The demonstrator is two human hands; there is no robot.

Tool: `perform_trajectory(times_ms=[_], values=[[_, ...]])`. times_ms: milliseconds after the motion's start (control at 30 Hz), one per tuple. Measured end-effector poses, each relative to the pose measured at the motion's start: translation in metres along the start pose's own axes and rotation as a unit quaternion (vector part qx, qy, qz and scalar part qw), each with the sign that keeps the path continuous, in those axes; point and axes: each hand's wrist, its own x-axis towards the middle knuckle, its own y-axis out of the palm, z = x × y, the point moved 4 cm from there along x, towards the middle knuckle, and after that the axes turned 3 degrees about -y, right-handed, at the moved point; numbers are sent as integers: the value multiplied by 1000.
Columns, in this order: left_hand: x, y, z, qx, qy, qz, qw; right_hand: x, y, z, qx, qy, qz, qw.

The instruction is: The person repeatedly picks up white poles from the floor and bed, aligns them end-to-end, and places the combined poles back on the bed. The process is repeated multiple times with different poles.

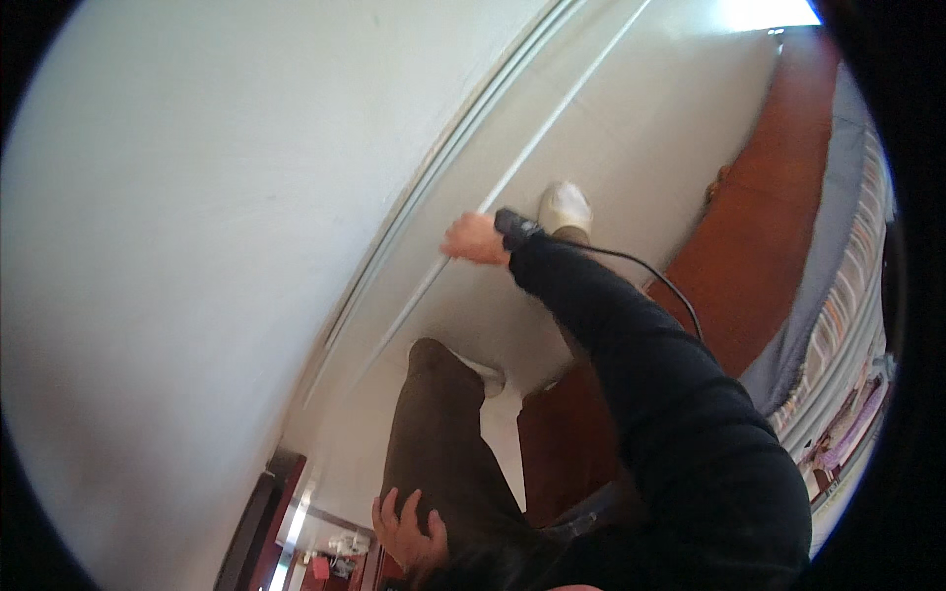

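Note:
My right hand (475, 239) is held out over the pale floor with its fingers curled in, slightly blurred, and nothing shows in it. A black band-like device (514, 229) sits on that wrist, and a thin black cable (655, 271) runs from it along the dark sleeve (680, 394). Low in the view, my left hand (406, 532) has its fingers spread beside my brown trouser leg (434, 443). It holds nothing. One white shoe (566, 209) shows beyond the right wrist; the other (490, 380) is partly hidden by the trouser leg.
A white wall (197, 246) fills the left. Along its foot runs a pale skirting strip (443, 148). To the right stands a reddish-brown wooden bed frame (759, 207) with grey and striped bedding (838, 305). A dark red door edge (266, 517) is at the lower left.

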Motion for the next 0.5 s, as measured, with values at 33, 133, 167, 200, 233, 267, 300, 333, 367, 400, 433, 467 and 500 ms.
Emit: perform_trajectory(times_ms=[33,133,167,200,233,267,300,333,367,400,433,467,500], values=[[-1,-2,-7,-29,-10,-21,999,6,-13,21,34,-19,15,999],[-8,-7,-22,-82,-26,-80,993,10,-59,84,86,-59,45,994],[-10,-7,-26,-76,-25,-100,992,9,-76,108,80,-77,31,993],[-13,-8,-31,-68,-20,-124,990,6,-90,132,74,-81,18,994],[-16,-9,-34,-54,-22,-142,988,2,-105,155,70,-92,-7,993],[-17,-10,-37,-38,-19,-165,985,-2,-119,176,81,-106,-19,991],[-20,-11,-40,-24,-26,-180,983,-9,-130,198,94,-118,-24,988],[-21,-12,-43,-6,-18,-190,982,-17,-140,219,72,-115,-16,991],[-22,-15,-46,32,-8,-205,978,-27,-146,243,55,-112,-8,992],[-23,-18,-50,73,-3,-230,971,-36,-153,267,44,-113,-4,993],[-22,-20,-53,101,-15,-217,971,-45,-159,288,25,-122,1,992],[-26,-28,-57,81,27,-253,964,-56,-164,308,11,-127,1,992],[-26,-34,-60,49,56,-253,964,-68,-172,322,-6,-131,8,991]])
